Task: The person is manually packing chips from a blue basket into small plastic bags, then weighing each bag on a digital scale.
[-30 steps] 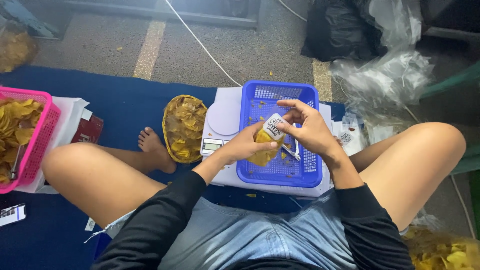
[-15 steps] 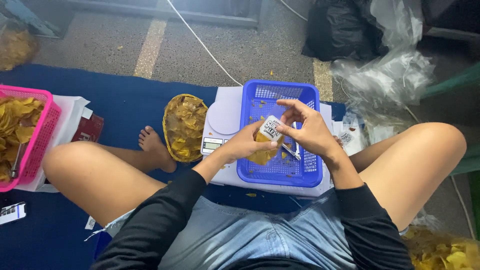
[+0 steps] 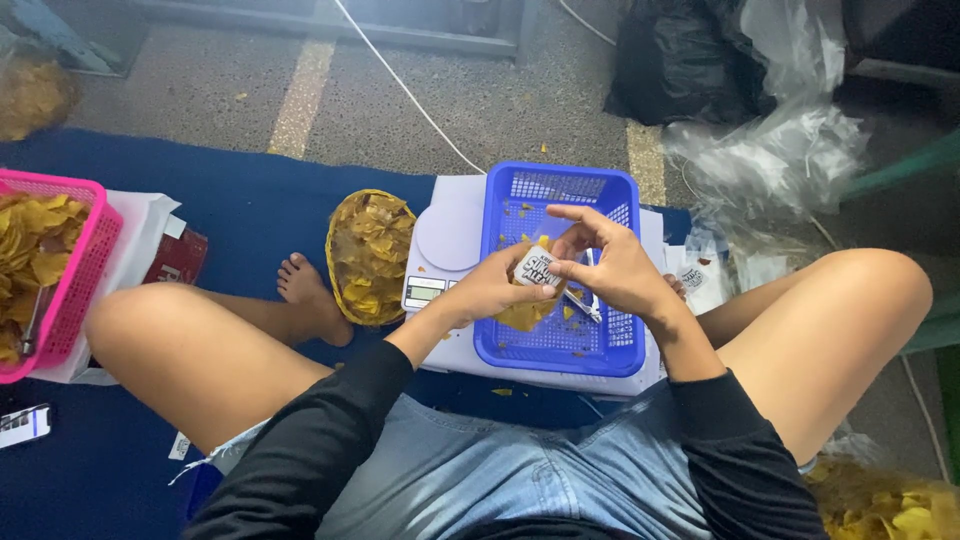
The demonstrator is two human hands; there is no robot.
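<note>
Both hands pinch one clear chip packet (image 3: 530,290), white label; left hand (image 3: 497,288), right hand (image 3: 612,268), over blue basket (image 3: 560,345).

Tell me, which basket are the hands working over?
The blue basket on the white scale, right under both hands. The pink basket of yellow chips sits far off at the left.

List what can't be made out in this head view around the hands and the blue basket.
- Small packet of chips: mostly wrapped by the left hand and right hand; its seal is hidden.
- Scale display: too small to read.
- Scale: right part covered by the blue basket.
- Pink basket: cut off by the left edge.
- Chips at the bottom right: cut off by the corner.
</note>
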